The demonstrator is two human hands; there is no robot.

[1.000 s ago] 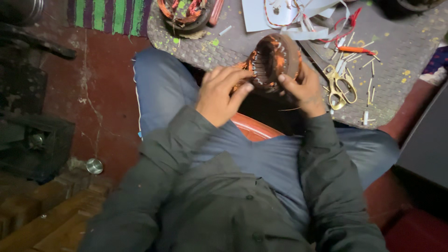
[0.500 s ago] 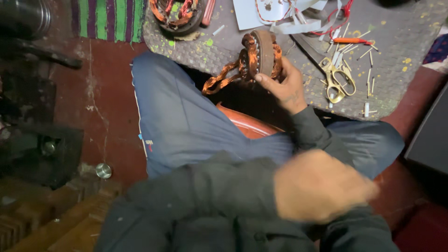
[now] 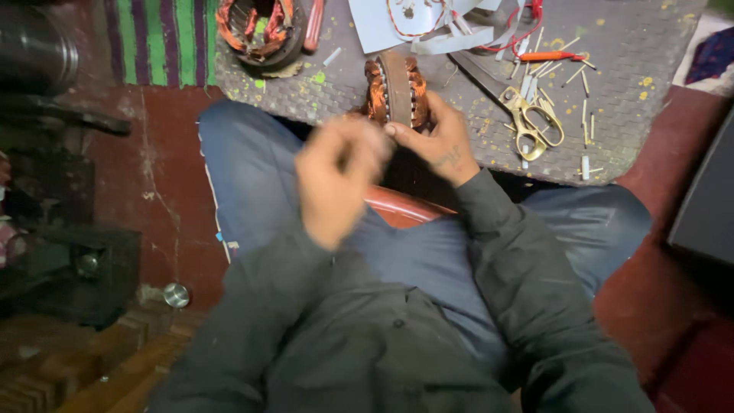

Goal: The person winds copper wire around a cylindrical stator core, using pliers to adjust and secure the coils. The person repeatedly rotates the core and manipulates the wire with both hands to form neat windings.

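A seated person in a dark grey jacket and blue trousers looks down at their own hands over a grey textured work mat (image 3: 627,69); the right hand (image 3: 436,141) has its fingers curled around the lower edge of a round motor stator wound with copper-orange wire (image 3: 397,90), which stands on its rim at the near edge of the mat, above the lap; the left hand (image 3: 336,180) is raised just left of the stator (it is blurred by motion, so I cannot tell whether its fingers pinch anything or touch the winding); a second copper-wound stator (image 3: 260,30) lies at the mat's far left corner; brass-handled scissors (image 3: 531,126) lie to the right of the held stator, among scattered pale sticks; an orange-handled tool (image 3: 554,56) rests beyond them; a green and purple striped cloth (image 3: 160,42) lies off the mat's left edge.
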